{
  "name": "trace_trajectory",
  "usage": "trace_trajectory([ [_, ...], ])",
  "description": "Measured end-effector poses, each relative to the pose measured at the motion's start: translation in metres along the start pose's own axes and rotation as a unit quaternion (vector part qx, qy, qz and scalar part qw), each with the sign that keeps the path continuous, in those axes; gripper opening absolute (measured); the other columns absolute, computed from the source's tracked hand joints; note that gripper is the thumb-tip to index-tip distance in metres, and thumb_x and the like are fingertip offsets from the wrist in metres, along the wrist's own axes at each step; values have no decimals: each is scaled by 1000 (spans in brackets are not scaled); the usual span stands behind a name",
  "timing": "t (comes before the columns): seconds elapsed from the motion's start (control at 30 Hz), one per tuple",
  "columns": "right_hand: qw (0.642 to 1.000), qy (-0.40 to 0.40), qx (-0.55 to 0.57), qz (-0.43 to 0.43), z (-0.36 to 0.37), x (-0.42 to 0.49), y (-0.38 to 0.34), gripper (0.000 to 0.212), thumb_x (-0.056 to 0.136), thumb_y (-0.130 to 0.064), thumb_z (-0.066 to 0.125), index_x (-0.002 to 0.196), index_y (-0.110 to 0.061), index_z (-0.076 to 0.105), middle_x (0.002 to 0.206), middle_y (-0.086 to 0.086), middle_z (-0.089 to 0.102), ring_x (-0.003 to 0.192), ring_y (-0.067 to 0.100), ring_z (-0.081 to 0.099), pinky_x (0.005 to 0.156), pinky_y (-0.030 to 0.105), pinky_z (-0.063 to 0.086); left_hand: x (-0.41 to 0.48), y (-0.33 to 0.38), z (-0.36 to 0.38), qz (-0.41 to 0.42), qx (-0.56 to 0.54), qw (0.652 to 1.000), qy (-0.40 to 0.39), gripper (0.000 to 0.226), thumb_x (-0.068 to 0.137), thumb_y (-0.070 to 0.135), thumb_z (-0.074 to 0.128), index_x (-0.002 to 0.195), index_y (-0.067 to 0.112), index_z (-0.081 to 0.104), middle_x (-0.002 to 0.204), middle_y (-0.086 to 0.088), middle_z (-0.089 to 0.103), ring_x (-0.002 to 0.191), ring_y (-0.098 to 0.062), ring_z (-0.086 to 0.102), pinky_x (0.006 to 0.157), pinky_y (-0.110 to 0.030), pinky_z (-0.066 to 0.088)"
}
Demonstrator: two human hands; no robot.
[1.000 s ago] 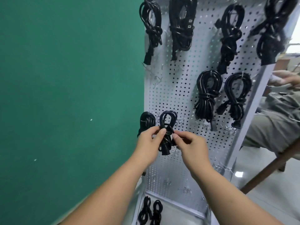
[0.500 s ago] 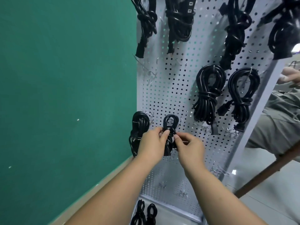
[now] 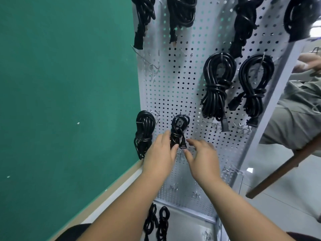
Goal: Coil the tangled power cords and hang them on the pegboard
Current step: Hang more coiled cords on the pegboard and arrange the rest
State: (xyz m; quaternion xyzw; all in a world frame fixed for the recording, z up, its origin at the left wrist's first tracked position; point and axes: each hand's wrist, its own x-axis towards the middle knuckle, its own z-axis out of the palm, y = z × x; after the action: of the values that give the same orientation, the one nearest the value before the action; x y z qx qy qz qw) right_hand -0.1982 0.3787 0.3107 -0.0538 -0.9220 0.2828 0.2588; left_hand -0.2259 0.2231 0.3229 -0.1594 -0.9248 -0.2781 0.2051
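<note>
Green wall (image 3: 66, 101) fills the left half. White pegboard (image 3: 182, 80) stands right beside it, running top to bottom of the view. Past the board's rt edge there's a seated person (image 3: 295, 115) in grey-green clothes, and a brown wooden bar (image 3: 281, 171) slants over the pale floor. Top-row bundles (image 3: 180, 13), four black ones, are partly cut off by the frame. Mid row: mid-left cord (image 3: 217, 87) and mid-right cord (image 3: 255, 87) hang side by side on hooks, each wrapped round its waist, plugs dangling. Lower left, an edge cord (image 3: 145, 133) hangs at the board's left side. Two floor bundles (image 3: 156, 221) lie at the board's foot. Left hand (image 3: 159, 153) pinches the lower part of the small coiled cord (image 3: 178, 129), thumb in front, fingers behind. That cord sits low on the pegboard, just rt of the edge cord, w/ its top loop up at a hook. Right hand (image 3: 203, 157) is slack, fingers spread, holding nothing. Its thumb and forefinger are just beside the cord's plug (image 3: 183, 145); can't tell if they touch. Bare wire hooks (image 3: 153, 68) stick out upper left.
</note>
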Motion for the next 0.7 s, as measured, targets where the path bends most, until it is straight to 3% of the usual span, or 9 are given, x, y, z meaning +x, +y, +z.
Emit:
trace_trajectory([
  [0.13, 998, -45, -36, 0, -2, -25, 5, 51, 102, -42, 63, 150, -27, 56, 142, -1, 60, 136, 25, 44, 105, 42, 47, -24, -9, -4, 48, 68, 997, 3, 58, 105, 40, 52, 156, 17, 35, 141, -1, 47, 124, -20, 53, 94, -38, 54],
  [0.27, 996, -66, -51, -28, -1, -49, 14, 51, 101, -34, 66, 150, -27, 55, 138, -1, 59, 130, 22, 47, 103, 40, 47, -55, -15, -5, 66, 116, 991, -3, 53, 103, 37, 57, 150, 17, 41, 138, -1, 47, 119, -21, 54, 91, -37, 55],
  [0.43, 984, -57, -131, -110, -1, -64, 15, 48, 94, -23, 73, 141, -21, 64, 131, 0, 63, 123, 27, 53, 100, 45, 50, -96, -26, 0, 72, 160, 980, -94, 53, 105, 45, 50, 152, 22, 41, 140, 2, 47, 126, -20, 49, 101, -35, 48],
  [0.7, 963, -196, -146, -110, 24, -97, 24, 51, 103, -34, 61, 153, -26, 51, 141, -1, 55, 134, 26, 45, 103, 43, 48, -133, -64, 10, 39, 217, 951, -218, 59, 105, 57, 43, 155, 26, 38, 145, 1, 47, 131, -22, 46, 103, -40, 47],
])
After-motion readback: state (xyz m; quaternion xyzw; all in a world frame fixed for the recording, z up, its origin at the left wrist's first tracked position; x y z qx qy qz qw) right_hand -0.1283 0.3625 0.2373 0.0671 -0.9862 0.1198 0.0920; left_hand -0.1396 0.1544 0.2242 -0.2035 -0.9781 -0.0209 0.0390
